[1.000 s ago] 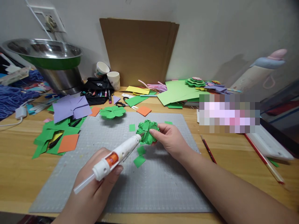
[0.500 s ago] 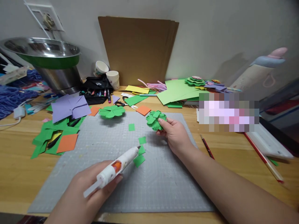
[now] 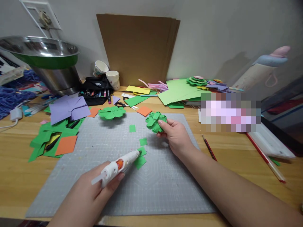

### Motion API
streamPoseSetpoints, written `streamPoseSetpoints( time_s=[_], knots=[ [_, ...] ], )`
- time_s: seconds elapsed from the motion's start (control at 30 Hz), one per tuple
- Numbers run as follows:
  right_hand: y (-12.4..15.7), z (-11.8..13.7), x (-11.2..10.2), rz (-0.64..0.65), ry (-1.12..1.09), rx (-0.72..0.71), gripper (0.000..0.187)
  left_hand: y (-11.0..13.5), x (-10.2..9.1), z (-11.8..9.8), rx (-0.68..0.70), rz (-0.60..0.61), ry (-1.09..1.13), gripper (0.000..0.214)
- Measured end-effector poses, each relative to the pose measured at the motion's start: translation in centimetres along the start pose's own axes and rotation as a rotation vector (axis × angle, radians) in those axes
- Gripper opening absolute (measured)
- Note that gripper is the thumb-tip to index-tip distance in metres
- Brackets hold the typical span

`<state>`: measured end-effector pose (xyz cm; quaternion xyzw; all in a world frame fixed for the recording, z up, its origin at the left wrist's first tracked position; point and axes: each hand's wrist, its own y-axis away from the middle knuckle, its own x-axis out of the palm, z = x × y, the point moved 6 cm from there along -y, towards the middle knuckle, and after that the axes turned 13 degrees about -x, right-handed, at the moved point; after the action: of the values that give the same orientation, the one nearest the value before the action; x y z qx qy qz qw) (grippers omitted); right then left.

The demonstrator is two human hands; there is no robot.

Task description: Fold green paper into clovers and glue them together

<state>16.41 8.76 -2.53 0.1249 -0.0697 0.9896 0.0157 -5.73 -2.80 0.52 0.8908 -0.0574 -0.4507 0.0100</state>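
My left hand [image 3: 101, 183] is closed around a white glue gun [image 3: 125, 160] with an orange part in its body and a clear glue stick poking out of the back. Its dark nozzle points up and right, above small green paper squares [image 3: 140, 162] on the grey cutting mat [image 3: 170, 186]. Between thumb and fingers, my right hand [image 3: 176, 135] pinches a layered green paper flower [image 3: 155, 122] just over the mat. A flatter green paper flower [image 3: 112, 113] lies at the mat's far left. Two more green squares, one of them a loose square [image 3: 132, 128], lie between them.
Green paper scraps [image 3: 47, 138], an orange square [image 3: 66, 145] and purple paper [image 3: 68, 108] lie at the left. Behind the mat are scissors [image 3: 125, 105], a black pencil case [image 3: 96, 90] and paper cups [image 3: 113, 78]. A pencil [image 3: 209, 148] lies right of my arm.
The glue gun has tilted lower and its rear end has shifted right, with the nozzle now over the green squares. My right hand still holds the paper flower; the whole view has shifted slightly.
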Motion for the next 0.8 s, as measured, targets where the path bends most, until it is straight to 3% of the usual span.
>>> streamPoseSetpoints(
  time_s=[0.8],
  knots=[
    [-0.04,0.06,-0.05,0.005,-0.004,-0.003,0.026,-0.09,-0.31,-0.62,0.010,0.005,0.004,0.021]
  ],
)
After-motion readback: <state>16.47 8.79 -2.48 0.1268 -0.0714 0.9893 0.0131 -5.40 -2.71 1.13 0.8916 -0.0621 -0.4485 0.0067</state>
